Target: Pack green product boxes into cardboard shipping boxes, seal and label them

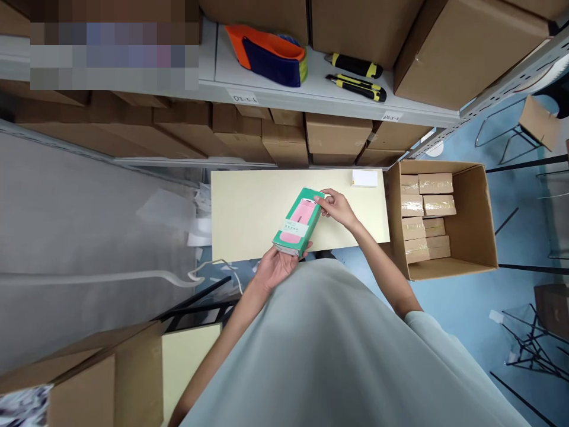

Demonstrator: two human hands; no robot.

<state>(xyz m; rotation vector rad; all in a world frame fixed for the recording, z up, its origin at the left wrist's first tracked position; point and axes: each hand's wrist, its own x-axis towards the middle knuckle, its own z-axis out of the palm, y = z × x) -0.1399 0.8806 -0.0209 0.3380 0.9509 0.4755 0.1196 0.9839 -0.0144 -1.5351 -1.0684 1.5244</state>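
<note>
Evidently holds a green box (pixel 299 222) in both hands, above the near part of the desk (pixel 249 207) and close before the body. Cradles the near end in the left hand (pixel 281 270), palm up, with fingers curled beneath and mostly hidden; pinches the far right corner between thumb and fingers of the right hand (pixel 336 209). Slants the long axis from near left to far right, nearly hand to hand, so cannot call either one nearer. Has a white box (pixel 364 178) well apart, beyond the right hand at the desk's far right corner, and an open carton (pixel 472 219) with small boxes (pixel 438 205) just beside the right end.
</note>
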